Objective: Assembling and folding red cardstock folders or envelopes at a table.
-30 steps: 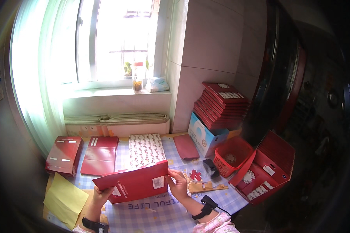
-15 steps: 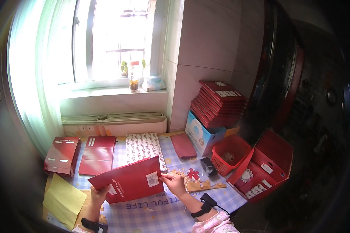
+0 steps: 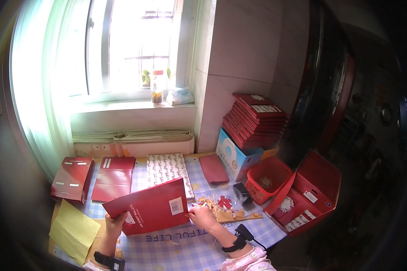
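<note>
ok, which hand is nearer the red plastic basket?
Right. The right hand is at the flat red folder's right edge, toward the red plastic basket; the left hand holds the folder's far-left edge.

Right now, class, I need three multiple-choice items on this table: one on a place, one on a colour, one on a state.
1. Where does the red plastic basket stand?
A. On the windowsill
B. Right of the table, beside the open red box
C. On the yellow sheet

2. What colour is the sheet at the table's left front corner?
A. Yellow
B. Blue
C. Black

3. How is the red flat carton held?
A. Lying flat, untouched
B. Lifted and tilted, left hand and right hand at its ends
C. Stacked by the wall

Answers: B, the basket sits next to the open box; A, the sheet is plainly yellow; B, both hands grip its edges.
</note>
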`<state>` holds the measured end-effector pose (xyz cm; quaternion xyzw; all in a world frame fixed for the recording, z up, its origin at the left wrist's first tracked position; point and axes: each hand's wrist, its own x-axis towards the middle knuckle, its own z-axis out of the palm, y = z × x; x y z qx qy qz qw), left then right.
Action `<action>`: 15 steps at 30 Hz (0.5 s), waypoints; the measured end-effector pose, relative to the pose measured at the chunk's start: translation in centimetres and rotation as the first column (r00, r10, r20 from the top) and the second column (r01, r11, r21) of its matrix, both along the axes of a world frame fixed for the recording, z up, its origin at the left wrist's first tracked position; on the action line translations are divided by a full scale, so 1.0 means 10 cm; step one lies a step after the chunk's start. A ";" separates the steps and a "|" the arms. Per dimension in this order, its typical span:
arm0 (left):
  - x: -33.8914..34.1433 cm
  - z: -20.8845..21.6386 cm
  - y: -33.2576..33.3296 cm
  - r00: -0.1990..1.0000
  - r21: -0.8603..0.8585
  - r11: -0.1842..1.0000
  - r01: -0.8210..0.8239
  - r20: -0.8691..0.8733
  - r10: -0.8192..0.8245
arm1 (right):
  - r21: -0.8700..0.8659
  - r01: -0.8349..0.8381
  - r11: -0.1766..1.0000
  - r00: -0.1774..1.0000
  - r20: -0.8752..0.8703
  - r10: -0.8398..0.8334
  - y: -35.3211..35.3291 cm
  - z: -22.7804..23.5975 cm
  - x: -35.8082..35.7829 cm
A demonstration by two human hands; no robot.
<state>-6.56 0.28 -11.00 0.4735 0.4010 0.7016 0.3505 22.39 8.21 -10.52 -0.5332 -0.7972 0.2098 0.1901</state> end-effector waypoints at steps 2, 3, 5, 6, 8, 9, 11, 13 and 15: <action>0.01 0.01 -0.01 1.000 -0.007 1.000 0.004 0.031 -0.004 | -0.019 0.001 1.000 1.000 0.026 0.000 0.01 0.02 0.00; 0.01 0.01 -0.01 1.000 -0.005 1.000 0.004 0.030 -0.003 | -0.029 -0.010 1.000 1.000 0.018 0.010 0.01 0.03 0.00; 0.02 0.01 -0.01 1.000 -0.009 1.000 -0.003 0.023 0.004 | -0.038 -0.019 0.999 1.000 0.008 0.020 0.02 0.05 0.01; 0.01 0.02 -0.01 1.000 -0.008 1.000 -0.004 0.023 0.004 | -0.044 -0.025 0.999 1.000 0.007 0.025 0.02 0.05 0.01; 0.01 0.02 -0.01 0.999 -0.011 1.000 0.018 0.031 -0.018 | -0.049 -0.029 0.998 1.000 0.006 0.029 0.03 0.00 0.03; 0.00 0.00 -0.01 0.999 -0.010 1.000 0.018 0.031 -0.018 | -0.023 -0.068 0.997 0.995 0.066 0.069 0.05 -0.09 0.05; -0.02 -0.03 -0.01 1.000 -0.037 0.999 0.003 -0.007 -0.003 | 0.002 -0.109 0.994 0.986 0.125 0.108 0.05 -0.15 0.05; -0.02 -0.02 -0.01 1.000 -0.023 1.000 0.007 -0.015 -0.007 | 0.052 -0.102 0.993 0.987 0.132 0.095 0.05 -0.16 0.03; -0.04 -0.04 0.00 1.000 -0.008 1.000 0.010 -0.023 -0.011 | 0.059 -0.107 0.992 0.986 0.135 0.099 0.06 -0.13 0.04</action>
